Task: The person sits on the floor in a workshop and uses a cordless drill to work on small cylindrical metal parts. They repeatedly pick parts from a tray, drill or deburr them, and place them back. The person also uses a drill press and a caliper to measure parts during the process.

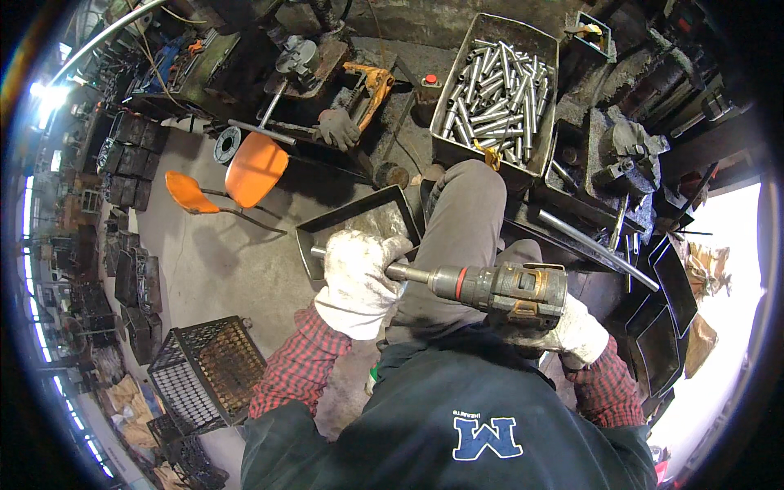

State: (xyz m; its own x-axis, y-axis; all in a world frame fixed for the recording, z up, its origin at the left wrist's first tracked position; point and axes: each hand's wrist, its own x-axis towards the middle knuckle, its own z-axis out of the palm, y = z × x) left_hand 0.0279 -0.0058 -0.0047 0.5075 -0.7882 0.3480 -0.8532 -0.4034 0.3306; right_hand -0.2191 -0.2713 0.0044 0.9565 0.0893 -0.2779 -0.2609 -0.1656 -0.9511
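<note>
My left hand (357,282), in a white work glove, is closed around a short metal tube (318,251), whose end sticks out on the left of the glove. A cordless power drill (506,287) with a red ring lies level across my lap, its nose pointing left. From its chuck a metal shaft (406,272) runs to the tube in my left glove; the glove hides how they meet. My right hand (572,335), also gloved in white, grips the drill from below and behind; the drill body covers most of its fingers.
A deep metal bin (445,150) full of metal tubes stands ahead. Between it and me is a shallow metal tray (408,219). On the right lies a long metal tube (600,249) by a greasy machine (629,155). An orange chair (257,170) and black plastic crate (184,380) stand left.
</note>
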